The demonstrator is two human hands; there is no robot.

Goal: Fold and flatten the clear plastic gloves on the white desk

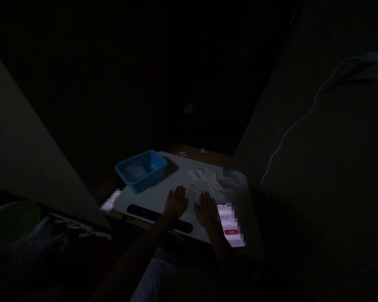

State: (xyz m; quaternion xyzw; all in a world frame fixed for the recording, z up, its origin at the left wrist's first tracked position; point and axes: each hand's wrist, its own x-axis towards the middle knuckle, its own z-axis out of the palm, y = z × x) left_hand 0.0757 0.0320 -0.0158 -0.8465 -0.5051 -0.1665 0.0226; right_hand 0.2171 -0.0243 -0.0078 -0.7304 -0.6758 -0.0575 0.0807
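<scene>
Nearest to the camera are the two forearms (138, 253) of the person, and between them, low down, a pale cloth (157, 272). The forearms reach forward over the surface (181, 168), which is only weakly lit. The left grip (176, 203) is a bare hand, open and flat, palm down, with fingers pointing away from the body. The right grip (205, 208) is open in the same manner, and I see nothing closed inside either one.

The clear plastic sheet (192, 198) lies on the surface just between the two hands: to the right of the left grip, to the left of the right grip. Both hands seem to touch its sides, so I cannot say that one is nearer. Its far edge goes roughly from left to right, just about level with the fingertips; its long axis I cannot tell, because it is transparent and the light is poor.

Beyond the sheet is a whitish crumpled pile (204, 174). A lit phone (224, 218) lies just beside the right grip, and a blue basin (148, 181) stands farther to the left.
</scene>
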